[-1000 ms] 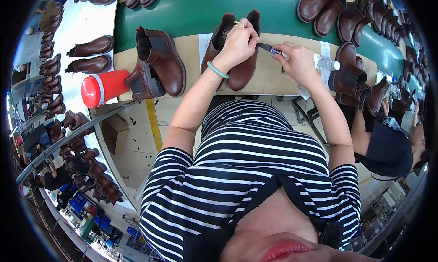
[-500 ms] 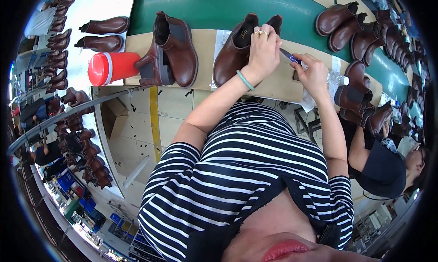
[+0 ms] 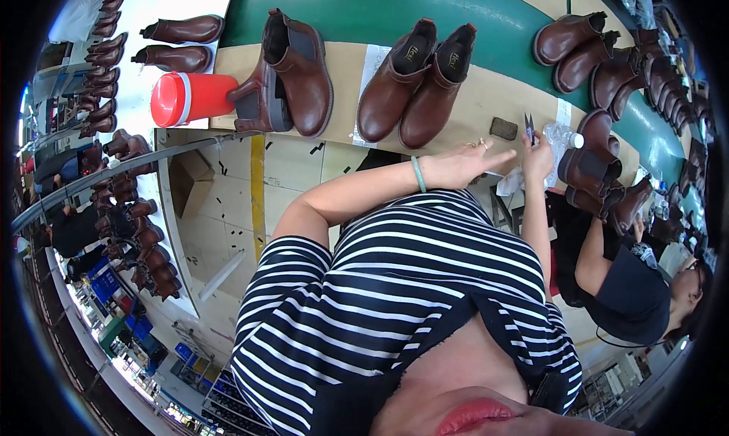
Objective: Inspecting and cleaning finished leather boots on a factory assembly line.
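My left hand (image 3: 462, 165), with rings and a green bangle at its wrist, is open in front of the bench edge, fingers stretched toward my right hand. My right hand (image 3: 538, 160) is closed around small thread snips (image 3: 529, 129), blades pointing up. Two brown ankle boots, a left one (image 3: 387, 94) and a right one (image 3: 430, 108), stand side by side on the tan bench top, apart from both hands. A dark brown block (image 3: 503, 129) lies beside the snips. By my right hand are a white crumpled scrap (image 3: 511, 182) and a clear plastic bottle (image 3: 560, 138).
A red jug (image 3: 190, 98) stands left, next to another boot pair (image 3: 300, 87), one boot upright and one tipped. Behind runs a green belt (image 3: 342, 18). More boots (image 3: 569, 49) stand at the far right, and a co-worker (image 3: 630, 284) sits to my right.
My left hand has left the boots and moved down and right, opening out. My right hand has moved slightly right and down, and the snips have turned upright.
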